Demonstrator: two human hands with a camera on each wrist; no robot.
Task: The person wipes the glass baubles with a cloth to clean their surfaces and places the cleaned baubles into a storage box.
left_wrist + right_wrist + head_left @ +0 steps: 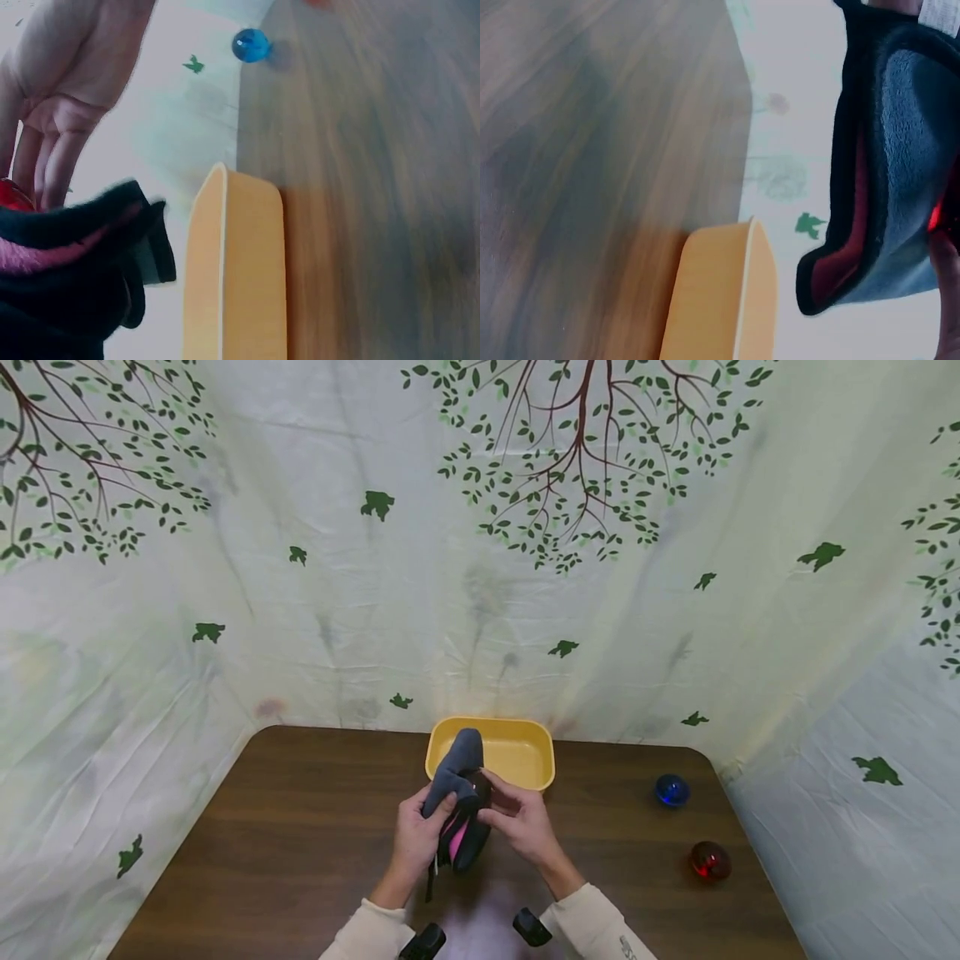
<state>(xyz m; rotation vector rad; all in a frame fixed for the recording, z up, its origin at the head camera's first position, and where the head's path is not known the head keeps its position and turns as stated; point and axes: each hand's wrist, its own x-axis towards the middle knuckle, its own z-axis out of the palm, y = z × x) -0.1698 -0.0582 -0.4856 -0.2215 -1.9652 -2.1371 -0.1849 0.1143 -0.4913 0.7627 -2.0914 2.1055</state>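
Observation:
My left hand (422,837) grips a soft grey-blue cloth (459,760) with black edging and a pink inner side. It bunches over and hangs below the hands in the head view. My right hand (525,822) pinches a dark, shiny ball (478,787) between thumb and fingers, against the cloth. In the right wrist view the ball (951,206) glints red beside the plush cloth (907,150), and a fingertip touches it. The left wrist view shows the right palm (75,75) and a red sliver of ball (13,196) behind the cloth's black edge.
Just beyond the hands, a yellow tub (542,752) stands at the table's far edge. On the right side of the brown table (300,827) lie a clear blue ball (672,790) and a clear red ball (710,861). A leaf-printed curtain (480,635) hangs behind.

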